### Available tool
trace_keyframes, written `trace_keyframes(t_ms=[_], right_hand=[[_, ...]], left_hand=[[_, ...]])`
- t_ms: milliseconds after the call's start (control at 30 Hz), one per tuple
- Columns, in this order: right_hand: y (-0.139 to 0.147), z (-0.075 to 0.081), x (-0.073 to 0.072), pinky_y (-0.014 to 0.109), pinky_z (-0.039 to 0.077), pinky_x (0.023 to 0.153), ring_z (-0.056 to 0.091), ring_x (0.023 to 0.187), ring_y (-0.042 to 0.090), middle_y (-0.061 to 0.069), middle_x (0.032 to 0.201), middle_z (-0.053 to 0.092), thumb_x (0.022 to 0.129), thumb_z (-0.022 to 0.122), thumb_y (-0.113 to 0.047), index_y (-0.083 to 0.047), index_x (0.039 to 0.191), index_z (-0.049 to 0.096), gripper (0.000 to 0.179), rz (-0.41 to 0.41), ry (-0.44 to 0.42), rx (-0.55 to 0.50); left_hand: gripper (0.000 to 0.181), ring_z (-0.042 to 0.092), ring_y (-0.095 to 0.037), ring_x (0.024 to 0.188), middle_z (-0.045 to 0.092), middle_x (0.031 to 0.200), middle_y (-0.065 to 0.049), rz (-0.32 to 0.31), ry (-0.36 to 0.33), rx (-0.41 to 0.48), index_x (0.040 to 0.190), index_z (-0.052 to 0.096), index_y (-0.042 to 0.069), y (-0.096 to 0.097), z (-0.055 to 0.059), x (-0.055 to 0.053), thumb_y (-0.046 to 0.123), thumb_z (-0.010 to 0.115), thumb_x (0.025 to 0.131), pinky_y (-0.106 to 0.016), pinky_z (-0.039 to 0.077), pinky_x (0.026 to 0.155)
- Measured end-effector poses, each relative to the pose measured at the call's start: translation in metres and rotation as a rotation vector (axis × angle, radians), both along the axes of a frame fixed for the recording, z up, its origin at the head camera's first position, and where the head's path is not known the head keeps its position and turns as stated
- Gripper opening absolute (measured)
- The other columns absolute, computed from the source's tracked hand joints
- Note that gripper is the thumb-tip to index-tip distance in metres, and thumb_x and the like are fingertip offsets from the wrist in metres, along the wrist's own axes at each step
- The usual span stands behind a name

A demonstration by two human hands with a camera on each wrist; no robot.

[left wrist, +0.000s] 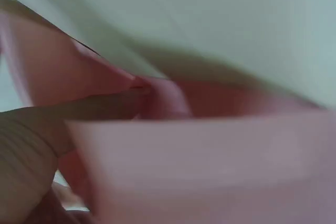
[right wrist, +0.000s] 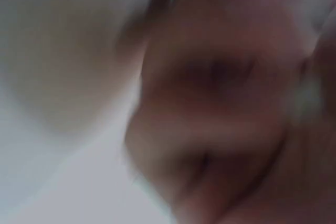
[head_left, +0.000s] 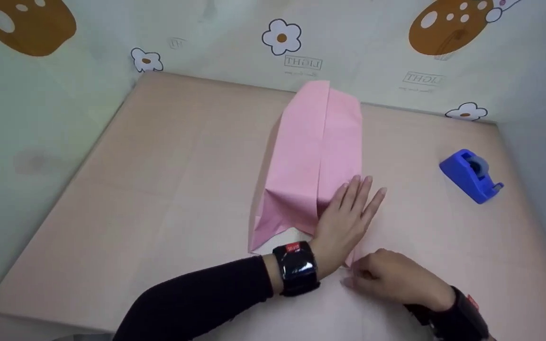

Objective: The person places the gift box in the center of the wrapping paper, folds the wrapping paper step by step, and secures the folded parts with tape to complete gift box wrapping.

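Observation:
Pink wrapping paper [head_left: 301,151] is folded round a long object lying on the table, with a lengthwise overlap along its top. At the near end the paper stands unfolded, and a whitish end face [head_left: 277,240] of the object shows there. My left hand [head_left: 341,227] lies on the right near side of the paper, its fingers straight. In the left wrist view the thumb [left wrist: 100,108] reaches in among the pink folds. My right hand [head_left: 391,277] has curled fingers and pinches the near right corner of the paper; its own wrist view is blurred.
A blue tape dispenser [head_left: 472,177] with a roll of tape stands on the right of the table. The table [head_left: 183,189] has a pale pinkish cover. Patterned curtain-like sheeting [head_left: 225,47] hangs behind the far edge.

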State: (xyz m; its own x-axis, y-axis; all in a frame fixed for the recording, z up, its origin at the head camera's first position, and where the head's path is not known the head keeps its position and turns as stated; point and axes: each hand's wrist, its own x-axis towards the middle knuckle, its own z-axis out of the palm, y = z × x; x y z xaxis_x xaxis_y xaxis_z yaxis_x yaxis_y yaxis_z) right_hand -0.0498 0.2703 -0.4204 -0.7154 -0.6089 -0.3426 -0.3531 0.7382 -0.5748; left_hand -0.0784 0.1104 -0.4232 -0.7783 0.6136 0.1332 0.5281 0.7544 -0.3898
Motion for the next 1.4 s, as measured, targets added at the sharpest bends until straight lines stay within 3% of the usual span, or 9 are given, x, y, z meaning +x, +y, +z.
trace_keyframes(t_ms=[133,300,533,633,733,933,1100,1300,1400], right_hand=[[0.033,0.01,-0.015,0.017,0.043,0.055,0.049,0.062,-0.005,-0.014,0.07,0.057,0.096,0.068,-0.02,-0.019,0.089,0.071,0.008,0.075,-0.074,-0.193],[0.046,0.024,-0.033,0.02,0.048,0.056,0.055,0.066,-0.002,-0.011,0.077,0.065,0.092,0.073,-0.009,-0.019,0.099,0.071,0.012,-0.068,0.201,-0.298],[0.024,0.018,-0.063,0.016,0.043,0.056,0.049,0.064,0.003,-0.008,0.076,0.056,0.082,0.078,0.002,-0.015,0.114,0.074,0.036,-0.043,0.51,-0.445],[0.019,0.013,-0.073,0.015,0.043,0.069,0.052,0.078,0.007,-0.004,0.09,0.058,0.079,0.08,0.003,-0.014,0.118,0.075,0.043,-0.075,0.551,-0.488],[0.017,0.009,-0.08,0.015,0.041,0.089,0.053,0.1,0.009,-0.002,0.106,0.061,0.075,0.083,0.002,-0.017,0.115,0.077,0.044,-0.077,0.519,-0.497],[0.015,0.005,-0.084,0.023,0.028,0.112,0.043,0.128,0.016,0.007,0.124,0.064,0.071,0.089,-0.003,-0.023,0.093,0.081,0.031,-0.018,0.512,-0.531],[0.016,0.006,-0.085,0.023,0.017,0.123,0.035,0.146,0.024,0.011,0.143,0.059,0.073,0.086,0.0,-0.025,0.087,0.081,0.03,0.074,0.47,-0.52],[0.016,0.021,-0.083,0.013,0.011,0.123,0.03,0.152,0.032,0.007,0.159,0.045,0.067,0.081,-0.001,-0.027,0.091,0.08,0.036,0.205,0.515,-0.301],[0.013,0.029,-0.081,0.018,0.009,0.125,0.027,0.153,0.038,0.005,0.163,0.039,0.062,0.085,-0.005,-0.028,0.09,0.081,0.036,0.248,0.547,-0.151]], left_hand=[[0.087,0.027,-0.028,0.155,0.026,0.168,-0.015,-0.062,0.029,-0.004,0.162,0.019,0.008,-0.015,0.001,0.03,0.051,0.058,0.097,-0.035,0.027,0.127],[0.051,0.047,-0.022,0.141,0.05,0.154,-0.008,-0.143,0.027,0.04,0.151,0.046,0.011,-0.033,-0.004,0.054,0.029,0.049,0.103,-0.033,0.038,0.12],[0.068,0.059,-0.018,0.125,0.06,0.137,-0.005,-0.123,-0.163,0.241,0.15,0.041,0.004,-0.039,-0.011,0.054,0.042,0.061,0.097,-0.029,0.048,0.108],[0.082,0.06,-0.018,0.128,0.064,0.134,-0.005,-0.053,-0.323,0.277,0.151,0.033,0.001,-0.038,-0.008,0.051,0.052,0.063,0.095,-0.029,0.048,0.108],[0.084,0.065,-0.016,0.117,0.072,0.122,-0.003,0.006,-0.379,0.329,0.15,0.034,-0.001,-0.035,-0.006,0.047,0.054,0.063,0.094,-0.026,0.052,0.1],[0.053,0.068,-0.01,0.082,0.072,0.094,0.004,0.056,-0.234,0.389,0.118,0.065,0.009,-0.02,-0.006,0.039,0.055,0.066,0.092,-0.023,0.054,0.063],[0.032,0.063,-0.005,0.062,0.065,0.073,0.012,0.099,-0.121,0.367,0.091,0.071,0.019,-0.003,-0.008,0.035,0.051,0.067,0.092,-0.022,0.047,0.046],[0.016,0.053,-0.001,0.05,0.055,0.06,0.018,0.078,0.024,0.275,0.099,0.073,0.024,0.007,-0.016,0.038,0.036,0.069,0.089,-0.022,0.039,0.037],[0.015,0.053,-0.001,0.051,0.057,0.06,0.019,0.067,-0.04,0.202,0.101,0.075,0.028,0.007,-0.015,0.04,0.035,0.069,0.09,-0.022,0.039,0.038]])
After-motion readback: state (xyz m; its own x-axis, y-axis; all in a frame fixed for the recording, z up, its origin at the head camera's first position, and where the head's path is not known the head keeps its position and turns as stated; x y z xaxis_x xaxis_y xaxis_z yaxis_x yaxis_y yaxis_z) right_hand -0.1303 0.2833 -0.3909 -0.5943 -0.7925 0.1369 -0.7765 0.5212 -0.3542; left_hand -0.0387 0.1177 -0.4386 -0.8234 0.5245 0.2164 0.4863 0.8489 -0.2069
